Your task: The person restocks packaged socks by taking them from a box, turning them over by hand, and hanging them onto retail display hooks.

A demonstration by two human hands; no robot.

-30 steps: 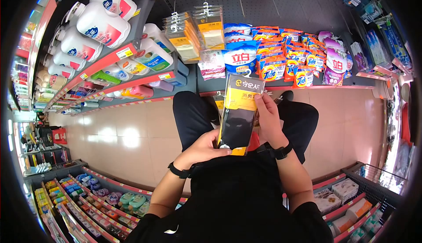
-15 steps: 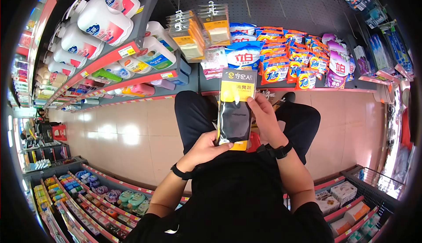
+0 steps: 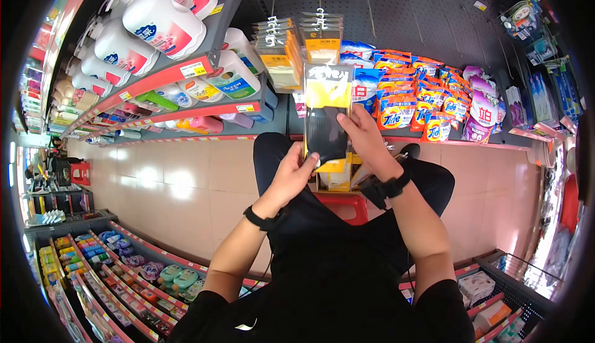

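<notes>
I hold a flat plastic pack of black socks [image 3: 327, 129] upright in front of me, its yellow header at the top. My left hand [image 3: 290, 174] grips the lower left corner, thumb over the front. On the right edge, my right hand [image 3: 370, 141] pinches the pack with its thumb on the front. Just behind it, similar yellow-topped sock packs hang from hooks in two rows, a left row [image 3: 279, 57] and a right row [image 3: 322, 45]. Between my knees, more yellow packs [image 3: 334, 178] sit low down, partly hidden by the pack and my hands.
Orange Tide detergent bags [image 3: 397, 110] and purple detergent bags [image 3: 481, 116] line the shelf ahead. Large white bottles [image 3: 164, 26] stand on shelves to the left. A red plastic stool [image 3: 354, 206] is below me. Another stocked shelf [image 3: 118, 275] runs behind at lower left.
Both hands have raised the sock pack forward, up toward the hanging rows. The yellow packs low between my knees and the red stool now show more.
</notes>
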